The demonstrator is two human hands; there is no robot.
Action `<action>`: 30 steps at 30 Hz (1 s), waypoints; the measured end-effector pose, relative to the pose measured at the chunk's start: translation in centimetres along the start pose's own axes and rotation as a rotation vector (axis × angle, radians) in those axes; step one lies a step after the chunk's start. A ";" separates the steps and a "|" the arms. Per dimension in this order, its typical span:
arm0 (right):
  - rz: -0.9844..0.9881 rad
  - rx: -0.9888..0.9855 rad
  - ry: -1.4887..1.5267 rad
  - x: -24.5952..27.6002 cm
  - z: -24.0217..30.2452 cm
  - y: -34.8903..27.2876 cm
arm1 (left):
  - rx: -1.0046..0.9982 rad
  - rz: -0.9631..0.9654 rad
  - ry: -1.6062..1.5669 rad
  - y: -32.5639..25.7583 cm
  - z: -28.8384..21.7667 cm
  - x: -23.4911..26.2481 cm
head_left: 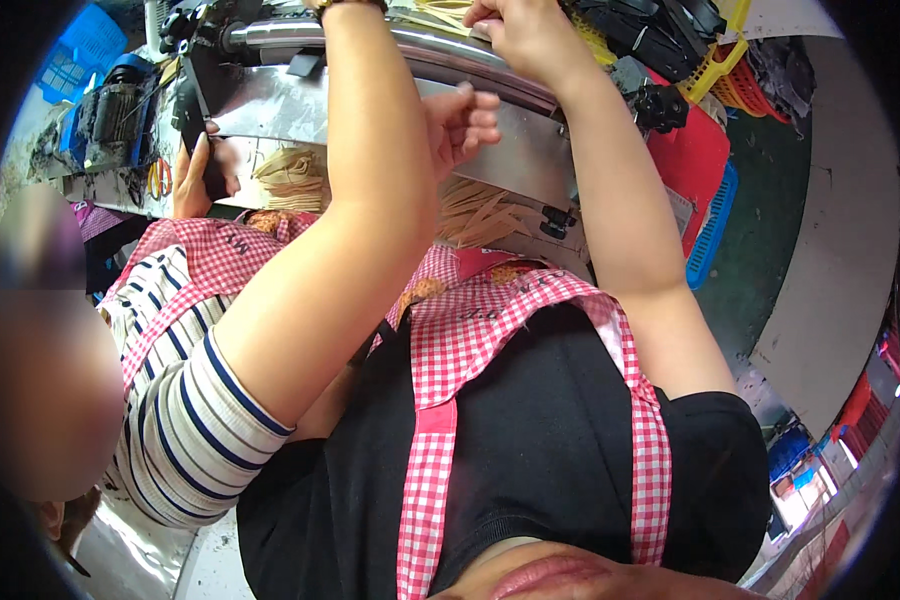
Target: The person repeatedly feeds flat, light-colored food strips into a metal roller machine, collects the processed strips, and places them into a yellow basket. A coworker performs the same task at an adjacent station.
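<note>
My right hand [520, 38] reaches over the metal roller [460, 58] at the top of the view, fingers pinched together beside some pale yellowish strips [440, 14]. A small whitish bit shows at the fingertips, too small to name. Behind a co-worker's raised arm [375, 130], my left hand [463, 125] hovers over the metal plate [530, 140], palm turned up and fingers loosely bent. Nothing shows in it; its forearm is mostly hidden. Below the plate lie loose tan strips [480, 212].
At left, the co-worker's other hand [195, 175] is by a black machine part and a bundle of strips [290, 178]. A motor [115, 125] and blue basket [80, 50] stand beyond. At right are a yellow crate [715, 65], red board [690, 165] and blue tray [713, 230].
</note>
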State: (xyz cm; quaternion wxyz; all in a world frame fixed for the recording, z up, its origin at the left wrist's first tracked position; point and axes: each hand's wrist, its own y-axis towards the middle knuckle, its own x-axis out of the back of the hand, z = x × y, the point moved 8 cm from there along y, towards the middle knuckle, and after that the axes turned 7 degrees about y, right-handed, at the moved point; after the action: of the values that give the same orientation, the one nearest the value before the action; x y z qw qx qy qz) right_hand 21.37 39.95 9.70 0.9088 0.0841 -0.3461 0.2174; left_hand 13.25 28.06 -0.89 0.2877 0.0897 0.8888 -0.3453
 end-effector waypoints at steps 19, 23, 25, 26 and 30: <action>-0.213 0.482 -0.321 -3.9 2.8 -9.7 | -0.215 0.078 -0.156 1.1 0.0 1.1; -0.257 0.504 0.011 -1.7 4.3 -15.1 | -0.317 -0.053 0.414 -3.8 0.5 2.3; 0.066 0.353 0.317 -3.9 3.2 -19.3 | -0.064 0.092 0.686 -5.7 4.2 1.7; 0.232 0.331 0.398 -6.6 1.4 -21.7 | 0.056 0.017 0.829 -6.2 7.0 2.4; 0.467 -0.208 0.344 -15.2 -10.6 -28.6 | -0.385 -0.314 1.478 -3.8 12.5 5.3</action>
State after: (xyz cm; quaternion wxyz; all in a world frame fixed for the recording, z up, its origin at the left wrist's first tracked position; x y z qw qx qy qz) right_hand 30.49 12.57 -8.35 0.8831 -0.1292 -0.2177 0.3950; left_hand 13.15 16.75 -9.23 -0.4209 0.1182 0.8965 -0.0723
